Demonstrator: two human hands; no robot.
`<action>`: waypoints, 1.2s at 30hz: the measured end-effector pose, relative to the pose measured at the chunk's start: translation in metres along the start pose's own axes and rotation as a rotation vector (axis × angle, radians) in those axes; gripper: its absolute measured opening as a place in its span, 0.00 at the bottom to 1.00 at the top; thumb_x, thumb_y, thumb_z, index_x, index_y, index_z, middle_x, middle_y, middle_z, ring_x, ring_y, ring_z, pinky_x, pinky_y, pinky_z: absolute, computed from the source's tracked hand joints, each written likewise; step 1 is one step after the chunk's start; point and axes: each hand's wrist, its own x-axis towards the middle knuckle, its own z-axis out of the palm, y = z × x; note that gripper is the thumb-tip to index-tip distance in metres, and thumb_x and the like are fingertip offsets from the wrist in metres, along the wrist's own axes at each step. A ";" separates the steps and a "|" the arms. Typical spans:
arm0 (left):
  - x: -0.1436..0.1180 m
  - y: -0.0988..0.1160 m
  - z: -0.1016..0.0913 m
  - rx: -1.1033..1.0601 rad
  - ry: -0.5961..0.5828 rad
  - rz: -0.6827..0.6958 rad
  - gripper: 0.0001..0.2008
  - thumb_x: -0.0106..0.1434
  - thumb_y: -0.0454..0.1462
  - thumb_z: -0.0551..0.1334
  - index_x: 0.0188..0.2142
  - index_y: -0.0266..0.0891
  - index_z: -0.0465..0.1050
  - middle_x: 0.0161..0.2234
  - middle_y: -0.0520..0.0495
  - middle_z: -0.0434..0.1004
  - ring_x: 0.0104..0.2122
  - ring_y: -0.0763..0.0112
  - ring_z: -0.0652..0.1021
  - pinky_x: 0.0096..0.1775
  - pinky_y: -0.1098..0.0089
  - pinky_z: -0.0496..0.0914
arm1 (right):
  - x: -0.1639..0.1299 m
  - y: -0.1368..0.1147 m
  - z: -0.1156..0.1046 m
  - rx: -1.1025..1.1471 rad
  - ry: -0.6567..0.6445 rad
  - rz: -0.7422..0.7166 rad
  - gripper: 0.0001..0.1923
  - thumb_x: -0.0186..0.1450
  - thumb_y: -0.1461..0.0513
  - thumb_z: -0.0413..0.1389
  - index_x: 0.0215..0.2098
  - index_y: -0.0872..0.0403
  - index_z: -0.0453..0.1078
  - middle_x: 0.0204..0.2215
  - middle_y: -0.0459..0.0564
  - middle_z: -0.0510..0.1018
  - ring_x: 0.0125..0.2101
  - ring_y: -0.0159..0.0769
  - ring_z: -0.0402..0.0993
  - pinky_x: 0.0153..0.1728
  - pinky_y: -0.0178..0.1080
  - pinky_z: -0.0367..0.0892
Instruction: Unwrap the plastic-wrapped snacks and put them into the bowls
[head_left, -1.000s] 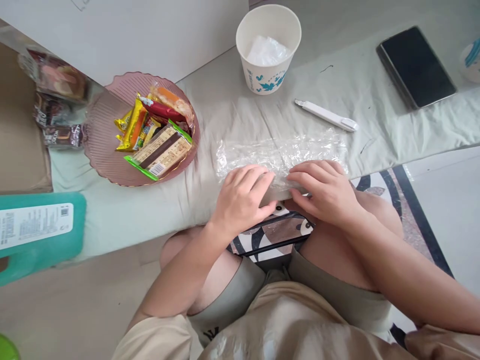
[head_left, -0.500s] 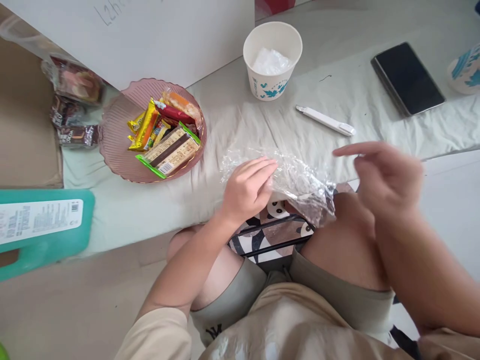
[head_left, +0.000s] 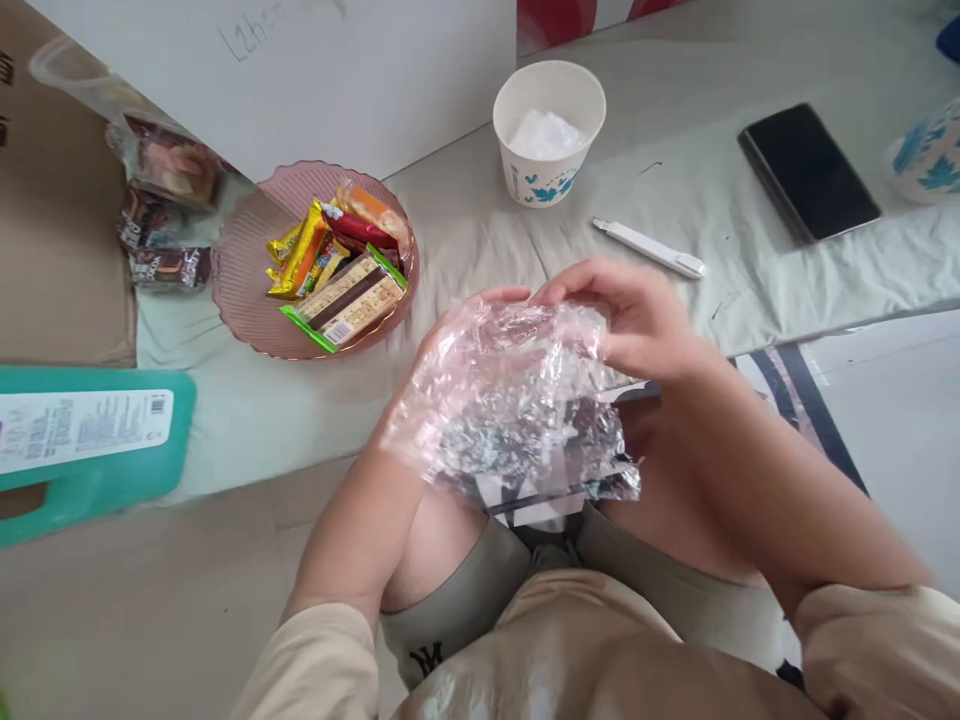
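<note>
Clear plastic (head_left: 529, 425) hangs bodyward over L hand (head_left: 454, 335), w/ R hand (head_left: 645, 310) curled at far R edge; fingers' grip, both: can't tell.

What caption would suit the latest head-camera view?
Crinkled clear film drapes over the left hand, the right hand at its edge, near wrapped snacks.

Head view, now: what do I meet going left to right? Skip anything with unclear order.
Teal handled container → pink plate → crinkled clear plastic → white cutter → phone → patterned cup at the right edge.
</note>
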 end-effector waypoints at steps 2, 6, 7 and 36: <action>0.006 -0.005 -0.005 0.038 0.055 -0.011 0.13 0.65 0.46 0.64 0.45 0.44 0.79 0.45 0.46 0.86 0.46 0.59 0.86 0.47 0.59 0.84 | 0.006 0.006 0.008 0.073 0.086 0.077 0.16 0.64 0.48 0.65 0.31 0.50 0.71 0.31 0.46 0.81 0.34 0.36 0.80 0.39 0.42 0.78; 0.014 -0.008 -0.016 0.122 0.093 -0.002 0.18 0.55 0.48 0.73 0.43 0.43 0.80 0.43 0.46 0.86 0.40 0.61 0.86 0.40 0.64 0.83 | 0.008 0.025 0.015 0.245 0.155 0.222 0.21 0.56 0.47 0.70 0.34 0.48 0.67 0.25 0.39 0.72 0.22 0.29 0.69 0.23 0.35 0.68; 0.016 -0.007 -0.018 0.156 0.090 0.013 0.21 0.52 0.48 0.75 0.43 0.43 0.80 0.42 0.47 0.86 0.38 0.62 0.86 0.37 0.66 0.83 | 0.009 0.028 0.014 0.265 0.119 0.237 0.23 0.54 0.48 0.70 0.38 0.47 0.67 0.25 0.38 0.71 0.21 0.28 0.66 0.22 0.34 0.66; 0.035 -0.009 -0.038 0.220 0.134 0.326 0.11 0.61 0.44 0.63 0.30 0.40 0.78 0.29 0.48 0.78 0.25 0.74 0.76 0.25 0.73 0.70 | 0.006 0.047 -0.012 0.096 0.317 0.222 0.09 0.63 0.61 0.56 0.24 0.51 0.70 0.45 0.51 0.80 0.48 0.44 0.77 0.44 0.48 0.73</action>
